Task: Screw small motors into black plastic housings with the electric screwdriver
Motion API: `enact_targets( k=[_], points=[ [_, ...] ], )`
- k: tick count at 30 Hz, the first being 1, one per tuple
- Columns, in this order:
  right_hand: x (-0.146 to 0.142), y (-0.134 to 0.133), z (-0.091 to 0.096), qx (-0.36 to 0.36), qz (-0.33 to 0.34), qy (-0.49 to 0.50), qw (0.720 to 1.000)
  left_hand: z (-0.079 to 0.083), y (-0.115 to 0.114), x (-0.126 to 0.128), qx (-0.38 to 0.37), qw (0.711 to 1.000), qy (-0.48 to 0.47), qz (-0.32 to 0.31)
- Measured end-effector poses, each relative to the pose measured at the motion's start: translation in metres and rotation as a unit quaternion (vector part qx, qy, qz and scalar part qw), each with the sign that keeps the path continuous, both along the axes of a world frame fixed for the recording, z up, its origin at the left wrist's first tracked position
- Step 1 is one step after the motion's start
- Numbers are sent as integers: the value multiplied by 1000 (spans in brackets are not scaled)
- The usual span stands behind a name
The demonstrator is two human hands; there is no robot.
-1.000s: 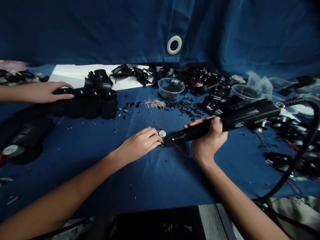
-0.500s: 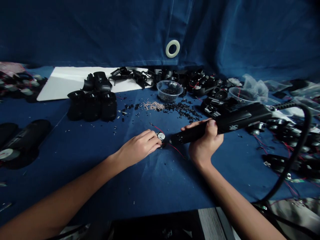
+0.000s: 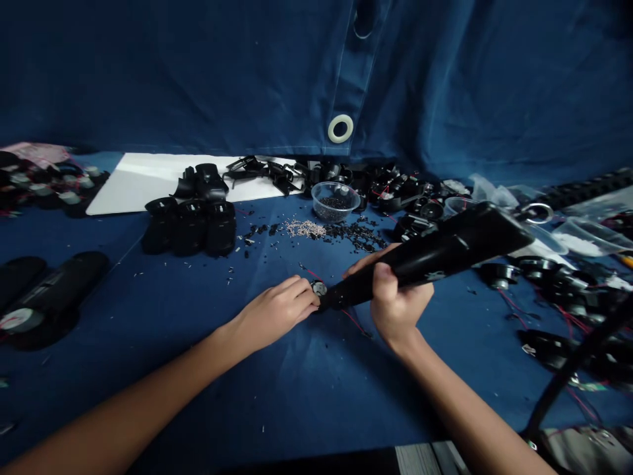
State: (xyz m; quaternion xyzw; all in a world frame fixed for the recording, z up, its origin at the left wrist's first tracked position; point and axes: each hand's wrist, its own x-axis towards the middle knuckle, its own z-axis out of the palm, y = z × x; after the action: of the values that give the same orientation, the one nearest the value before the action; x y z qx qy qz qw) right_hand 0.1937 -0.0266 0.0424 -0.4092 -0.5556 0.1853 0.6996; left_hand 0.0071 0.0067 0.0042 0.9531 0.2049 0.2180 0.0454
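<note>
My left hand (image 3: 275,310) rests on the blue cloth with its fingers curled, pinching a small round metal part (image 3: 319,287) that has thin red wires (image 3: 353,319). My right hand (image 3: 395,300) is wrapped around a long black electric screwdriver (image 3: 435,252). The tool slants down to the left, and its tip sits right at the small part beside my left fingertips. A black cable (image 3: 568,376) runs off the tool to the lower right.
A clear bowl of dark screws (image 3: 335,199) stands beyond, with loose silver screws (image 3: 304,228) and black bits (image 3: 359,232) beside it. Black housings (image 3: 190,221) lie at left, cylinders (image 3: 47,290) at far left, more black parts and plastic cups (image 3: 583,234) at right. A blue curtain (image 3: 247,72) hangs behind.
Another person's hand on the black housings at left has gone. My right hand has tilted the screwdriver steeper, and its tip moved onto the small part. The view tipped slightly.
</note>
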Motion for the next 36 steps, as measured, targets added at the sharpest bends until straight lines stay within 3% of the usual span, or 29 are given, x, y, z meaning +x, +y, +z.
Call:
enact_targets(
  k=[9,13,16,22,31,36],
  points=[
    [-12,3,18,-45,56,-199,977,-4,-1,0,38,999,-6,25],
    [-29,8,19,-65,115,-109,985,-10,0,-1,50,998,-24,35],
    [-36,11,13,-60,121,-42,990,-10,-1,-1,36,998,-17,47],
    [-38,12,10,-66,128,-33,989,-9,-3,0,47,998,-27,43],
    [-40,10,13,-65,111,-18,992,-9,0,-4,-8,999,-26,42],
    [-41,9,13,-59,100,-28,993,-9,-7,8,-22,999,-21,44]
  ],
)
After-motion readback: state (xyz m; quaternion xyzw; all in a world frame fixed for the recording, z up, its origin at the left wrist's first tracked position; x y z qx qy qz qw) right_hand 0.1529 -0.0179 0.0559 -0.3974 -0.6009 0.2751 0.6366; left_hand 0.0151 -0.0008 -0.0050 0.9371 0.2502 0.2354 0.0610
